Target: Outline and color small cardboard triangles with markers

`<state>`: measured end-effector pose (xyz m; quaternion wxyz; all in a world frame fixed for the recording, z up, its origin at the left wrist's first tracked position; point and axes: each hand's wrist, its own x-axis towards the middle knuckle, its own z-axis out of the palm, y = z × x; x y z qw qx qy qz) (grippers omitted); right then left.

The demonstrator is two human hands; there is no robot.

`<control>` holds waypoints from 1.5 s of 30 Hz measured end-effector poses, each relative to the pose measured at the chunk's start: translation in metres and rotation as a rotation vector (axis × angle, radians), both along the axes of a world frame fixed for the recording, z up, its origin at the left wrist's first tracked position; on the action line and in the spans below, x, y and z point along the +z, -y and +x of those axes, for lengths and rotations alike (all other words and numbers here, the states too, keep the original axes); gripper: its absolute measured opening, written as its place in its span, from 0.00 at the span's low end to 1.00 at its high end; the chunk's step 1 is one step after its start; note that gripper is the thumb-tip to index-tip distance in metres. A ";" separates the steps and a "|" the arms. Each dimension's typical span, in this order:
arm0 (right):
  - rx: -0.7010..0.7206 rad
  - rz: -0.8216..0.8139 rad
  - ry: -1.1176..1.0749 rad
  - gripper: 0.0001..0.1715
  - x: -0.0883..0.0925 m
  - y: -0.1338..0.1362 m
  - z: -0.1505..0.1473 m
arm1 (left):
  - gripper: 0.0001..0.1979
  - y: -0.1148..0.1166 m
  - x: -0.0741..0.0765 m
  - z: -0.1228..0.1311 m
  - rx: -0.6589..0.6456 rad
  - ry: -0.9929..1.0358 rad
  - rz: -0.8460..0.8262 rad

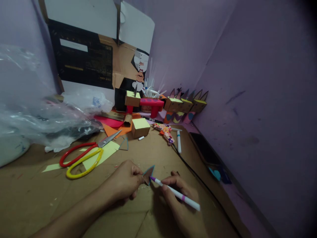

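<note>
Between the thumb and fingers of my left hand (128, 181) is a small triangular cardboard piece (148, 174) with a blue edge. My right hand (182, 198) grips a white marker (177, 193) with a purple tip and a purple band. The marker's tip touches the face of the triangle, or is just over it. Both hands are above the brown cardboard sheet (138, 219). Past my left hand lies another blue-edged triangle (124, 144). A small cardboard box with a yellow top (140, 128) stands beyond it, beside a small white cap (141, 138).
Scissors with red and yellow handles (86, 158) rest on yellow paper (110, 152) at left. A patterned glue gun (165, 131) trails a black cord (198, 177) along the right, near another marker (178, 142). Cardboard figures with ears (187, 105), plastic bags (61, 115) and a large carton (86, 56) stand behind.
</note>
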<state>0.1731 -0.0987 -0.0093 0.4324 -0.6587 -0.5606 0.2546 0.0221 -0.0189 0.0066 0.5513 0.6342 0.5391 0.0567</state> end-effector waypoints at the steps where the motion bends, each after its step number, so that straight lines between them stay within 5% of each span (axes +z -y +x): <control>1: 0.024 0.034 0.030 0.08 0.000 0.000 0.000 | 0.20 0.000 0.000 0.000 -0.002 -0.003 0.005; 7: 0.069 0.152 0.084 0.06 -0.006 0.000 0.004 | 0.16 0.000 0.002 -0.001 -0.017 -0.004 0.020; 11: 0.131 0.153 0.102 0.05 -0.008 0.000 0.006 | 0.16 0.001 0.002 -0.001 -0.010 0.005 0.013; 19: 0.010 0.107 0.060 0.07 -0.001 0.001 0.002 | 0.18 -0.001 -0.001 0.001 -0.004 -0.001 0.002; 24: 0.123 0.111 0.062 0.06 -0.001 0.001 0.002 | 0.15 -0.001 0.001 0.000 -0.016 -0.004 0.018; 45: 0.128 0.146 0.096 0.05 -0.002 0.002 0.001 | 0.13 -0.001 -0.002 0.000 0.000 -0.005 -0.020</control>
